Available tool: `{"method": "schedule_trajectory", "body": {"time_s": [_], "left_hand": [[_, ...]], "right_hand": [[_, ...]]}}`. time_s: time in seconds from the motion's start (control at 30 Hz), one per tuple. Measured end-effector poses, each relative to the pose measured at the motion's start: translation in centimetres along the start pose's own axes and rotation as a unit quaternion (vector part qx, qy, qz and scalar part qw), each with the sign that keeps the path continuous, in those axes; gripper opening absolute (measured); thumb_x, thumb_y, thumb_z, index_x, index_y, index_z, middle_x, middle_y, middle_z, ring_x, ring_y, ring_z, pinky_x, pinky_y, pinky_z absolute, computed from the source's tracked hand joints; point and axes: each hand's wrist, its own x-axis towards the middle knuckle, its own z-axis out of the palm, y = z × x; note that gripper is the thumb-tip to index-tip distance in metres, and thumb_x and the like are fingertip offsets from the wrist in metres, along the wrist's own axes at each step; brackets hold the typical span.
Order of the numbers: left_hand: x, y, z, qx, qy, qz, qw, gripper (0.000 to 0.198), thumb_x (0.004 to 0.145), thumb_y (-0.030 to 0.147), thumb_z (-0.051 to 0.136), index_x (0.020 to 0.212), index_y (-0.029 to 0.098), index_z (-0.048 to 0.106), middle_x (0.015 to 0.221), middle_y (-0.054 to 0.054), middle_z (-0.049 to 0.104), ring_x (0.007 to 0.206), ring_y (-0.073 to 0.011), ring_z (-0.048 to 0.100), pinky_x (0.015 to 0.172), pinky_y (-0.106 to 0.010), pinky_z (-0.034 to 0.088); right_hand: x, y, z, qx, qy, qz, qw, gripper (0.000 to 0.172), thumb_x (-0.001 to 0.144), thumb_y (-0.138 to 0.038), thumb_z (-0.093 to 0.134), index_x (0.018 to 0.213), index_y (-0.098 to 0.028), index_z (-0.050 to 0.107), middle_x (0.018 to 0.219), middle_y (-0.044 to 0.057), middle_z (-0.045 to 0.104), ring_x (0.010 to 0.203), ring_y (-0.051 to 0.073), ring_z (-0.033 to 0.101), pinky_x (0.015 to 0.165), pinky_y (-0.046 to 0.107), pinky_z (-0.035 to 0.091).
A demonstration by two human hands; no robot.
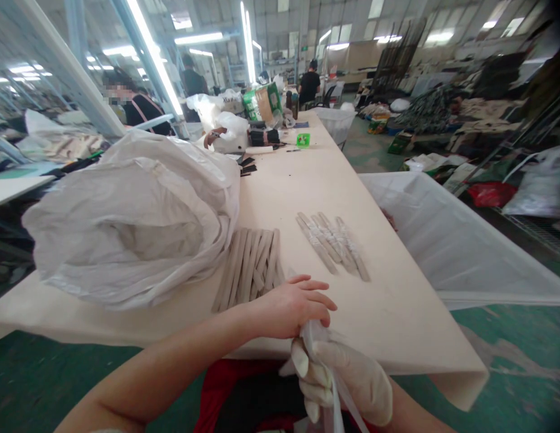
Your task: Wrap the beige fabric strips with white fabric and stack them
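Observation:
My bare left hand (295,308) reaches across the front of the table, its fingers bent over the top of a translucent plastic strip (312,332). Its thumb is hidden, and some outer fingers are spread. Just below, my right hand (338,376), in a pale glove, is closed around the same plastic, whose loose ends hang toward my lap. Beyond my left hand lies a pile of flat beige fabric strips (248,264). Farther right are several similar strips in bundles (331,240), wrapped round the middle with clear plastic.
A big white sack (130,222) slumps on the left of the cream-covered table (397,313). Right of the table stands a white-lined bin (433,234). A green basket (302,140), bags and boxes sit at the far end. People (310,83) are in the background.

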Motion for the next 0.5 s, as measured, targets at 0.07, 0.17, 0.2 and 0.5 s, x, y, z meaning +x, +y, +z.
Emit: {"method": "schedule_trajectory", "body": {"time_s": [0.07,0.17,0.2,0.5], "left_hand": [[0.4,0.1,0.0,0.004,-0.043,0.007,0.999,0.016,0.075,0.011,0.057,0.086,0.022,0.058,0.105,0.003,0.066,0.116,-0.017,0.049,0.109,-0.036,0.018],[0.6,0.4,0.0,0.055,-0.086,0.007,0.995,0.021,0.076,0.011,0.056,0.094,0.021,0.059,0.085,0.0,0.067,0.087,-0.0147,0.061,0.103,-0.035,0.027],[0.7,0.5,0.1,0.079,-0.087,0.012,0.993,0.026,0.077,0.011,0.055,0.1,0.022,0.058,0.084,0.0,0.066,0.081,-0.0145,0.061,0.099,-0.034,0.031],[2.0,1.1,0.7,0.183,-0.126,-0.03,0.975,0.003,0.074,0.023,0.061,0.074,0.021,0.063,0.07,-0.004,0.064,0.069,-0.0218,0.061,0.065,-0.035,0.038]], "right_hand": [[-0.1,-0.1,-0.5,0.0,-0.033,0.023,0.999,0.037,0.073,-0.047,0.065,0.079,-0.011,0.061,0.047,-0.007,0.043,0.038,0.006,0.043,0.046,0.023,0.051],[-0.3,-0.1,-1.5,-0.032,-0.04,0.041,0.998,0.04,0.074,-0.048,0.064,0.082,-0.009,0.061,0.048,-0.006,0.042,0.039,0.006,0.043,0.043,0.02,0.046],[-0.4,-0.1,-1.9,-0.049,-0.031,0.045,0.997,0.041,0.074,-0.048,0.063,0.083,-0.009,0.061,0.049,-0.005,0.044,0.04,0.007,0.045,0.043,0.02,0.046],[-2.1,-1.3,-4.0,-0.205,0.122,0.048,0.97,0.057,0.078,-0.06,0.048,0.088,-0.007,0.065,0.072,0.011,0.064,0.064,0.017,0.062,0.062,0.029,0.048]]}}
